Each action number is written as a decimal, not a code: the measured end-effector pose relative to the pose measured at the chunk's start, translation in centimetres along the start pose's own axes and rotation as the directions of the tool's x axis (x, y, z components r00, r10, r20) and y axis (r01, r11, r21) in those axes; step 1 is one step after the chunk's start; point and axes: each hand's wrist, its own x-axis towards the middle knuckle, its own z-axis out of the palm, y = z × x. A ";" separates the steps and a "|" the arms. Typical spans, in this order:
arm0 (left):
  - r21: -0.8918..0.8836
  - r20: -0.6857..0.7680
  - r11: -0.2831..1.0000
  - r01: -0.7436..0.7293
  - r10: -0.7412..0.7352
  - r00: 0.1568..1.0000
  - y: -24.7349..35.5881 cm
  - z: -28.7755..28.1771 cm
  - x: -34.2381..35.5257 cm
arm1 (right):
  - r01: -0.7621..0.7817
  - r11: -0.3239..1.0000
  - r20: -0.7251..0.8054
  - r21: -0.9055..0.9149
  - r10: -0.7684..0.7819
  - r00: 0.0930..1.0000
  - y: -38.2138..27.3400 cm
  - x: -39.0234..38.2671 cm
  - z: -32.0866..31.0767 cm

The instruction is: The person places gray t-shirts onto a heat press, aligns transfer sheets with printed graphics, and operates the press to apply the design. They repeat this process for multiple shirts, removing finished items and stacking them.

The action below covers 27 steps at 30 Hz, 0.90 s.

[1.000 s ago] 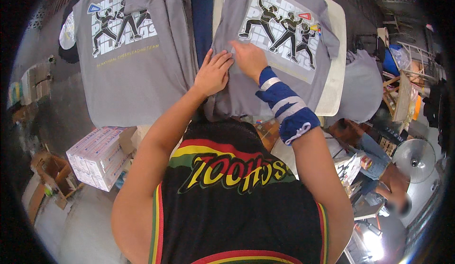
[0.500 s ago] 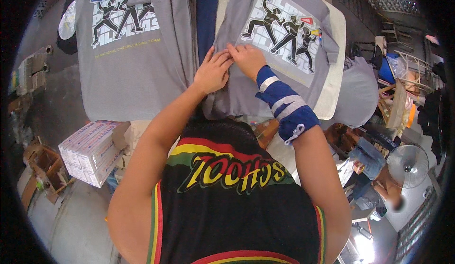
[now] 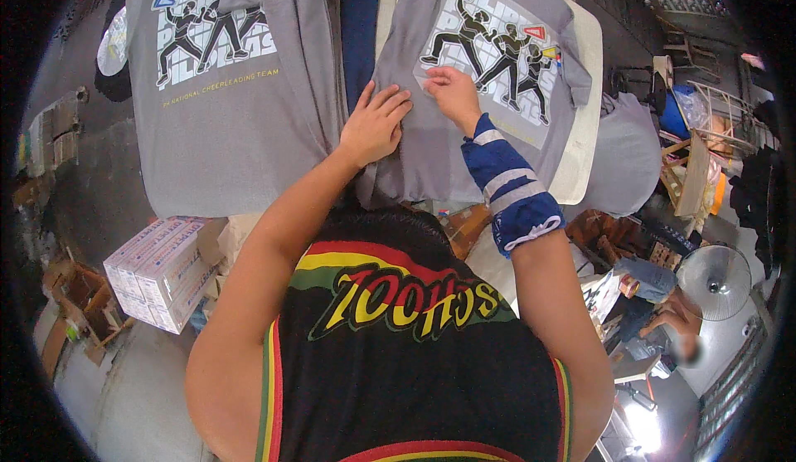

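A grey T-shirt with a printed design of dark figures lies spread on a white board in front of me. My left hand rests flat on its lower left part, fingers apart. My right hand, with a blue and white sleeve on the forearm, pinches the lower left corner of a clear film over the print. A second grey T-shirt with the same kind of print lies to the left.
A dark blue cloth lies between the two shirts. White cartons are stacked on the floor at lower left. At the right are another grey garment, a standing fan and a seated person.
Both hands stay on the right shirt. My right hand has shifted slightly up onto the print's corner, and the view has drifted a little.
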 end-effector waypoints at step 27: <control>0.008 0.061 0.996 0.090 -0.090 0.994 1.1 -1.0 5.5 | 0.217 0.906 -0.754 0.363 0.149 0.640 7.2 6.1 -22.4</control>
